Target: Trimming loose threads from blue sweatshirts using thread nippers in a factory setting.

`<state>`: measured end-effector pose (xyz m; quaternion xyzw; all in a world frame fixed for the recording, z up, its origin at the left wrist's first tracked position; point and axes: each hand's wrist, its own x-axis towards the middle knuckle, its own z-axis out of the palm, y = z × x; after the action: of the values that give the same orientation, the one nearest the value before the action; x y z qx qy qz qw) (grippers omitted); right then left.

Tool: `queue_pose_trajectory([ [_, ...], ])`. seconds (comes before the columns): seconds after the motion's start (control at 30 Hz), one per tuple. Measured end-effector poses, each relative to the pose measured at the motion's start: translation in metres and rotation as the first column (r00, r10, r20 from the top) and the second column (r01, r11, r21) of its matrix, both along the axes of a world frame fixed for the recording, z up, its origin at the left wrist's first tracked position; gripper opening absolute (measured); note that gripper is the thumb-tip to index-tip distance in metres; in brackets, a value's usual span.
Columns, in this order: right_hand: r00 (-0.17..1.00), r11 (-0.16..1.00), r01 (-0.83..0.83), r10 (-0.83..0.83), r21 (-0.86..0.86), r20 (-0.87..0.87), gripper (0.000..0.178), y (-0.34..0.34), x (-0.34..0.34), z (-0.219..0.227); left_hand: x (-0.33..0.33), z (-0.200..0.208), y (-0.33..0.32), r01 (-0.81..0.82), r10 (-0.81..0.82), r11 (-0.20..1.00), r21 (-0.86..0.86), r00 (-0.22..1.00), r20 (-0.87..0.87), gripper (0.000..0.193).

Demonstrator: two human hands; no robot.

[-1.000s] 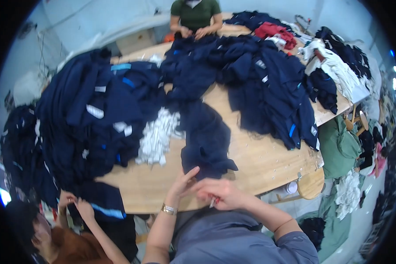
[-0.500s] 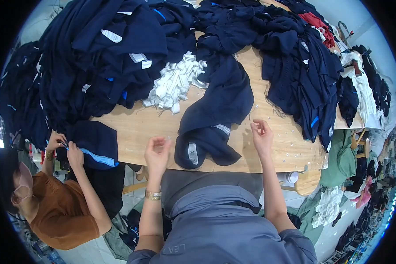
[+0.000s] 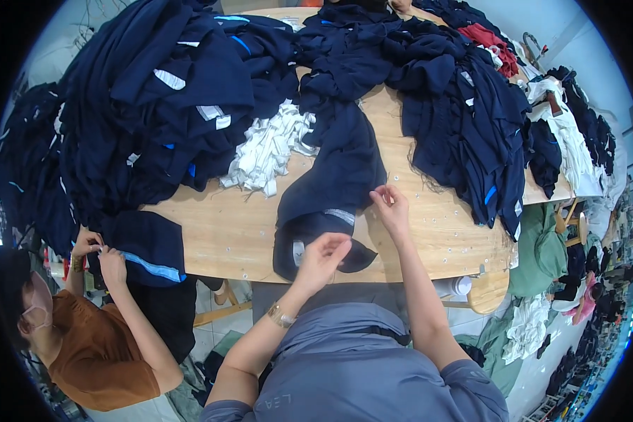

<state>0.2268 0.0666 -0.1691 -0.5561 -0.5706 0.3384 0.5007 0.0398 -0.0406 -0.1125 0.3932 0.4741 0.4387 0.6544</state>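
Observation:
A dark navy garment [image 3: 334, 165] lies lengthwise on the table in front of me, its near end folded over, with a silver-grey strip and a white label showing. Above that near end is my left hand [image 3: 321, 261], its fingers stretched forward and holding nothing I can see. The fingers of my right hand [image 3: 394, 211] are curled into a pinch at the garment's right edge. Whether cloth or some small thing is between those fingertips is too small to tell. White fabric strips [image 3: 269, 151] lie heaped left of the garment.
Large piles of navy garments [image 3: 162, 91] [image 3: 464, 133] cover the table's left and right sides. At my left a person in a brown top [image 3: 109, 344] handles navy cloth with a light blue stripe [image 3: 151, 266]. Below the wooden tabletop [image 3: 443, 246] stands a stool [image 3: 489, 292].
My left hand has swung right, from beside the garment to over its near end. My right hand has come left to the garment's edge. The whole view has shifted slightly.

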Motion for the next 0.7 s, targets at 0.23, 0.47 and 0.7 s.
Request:
queue_pose_trajectory([
  [0.23,0.830,0.872,-0.381,0.177,-0.306,-0.529,0.007,-0.050,-0.018,0.106,0.009,0.034,0.034,-0.078,0.219,0.960,-0.271,0.812,0.542,0.036],
  [0.47,0.930,0.965,-0.248,0.212,-0.087,-0.301,0.006,-0.050,-0.045,0.114,-0.046,0.049,0.023,-0.322,0.419,0.902,0.288,0.814,-0.403,0.055],
  [0.7,0.903,0.908,-0.416,0.419,0.056,-0.092,0.019,-0.060,-0.086,0.127,-0.052,0.055,0.002,-0.500,0.500,0.866,-0.010,0.863,0.073,0.040],
])
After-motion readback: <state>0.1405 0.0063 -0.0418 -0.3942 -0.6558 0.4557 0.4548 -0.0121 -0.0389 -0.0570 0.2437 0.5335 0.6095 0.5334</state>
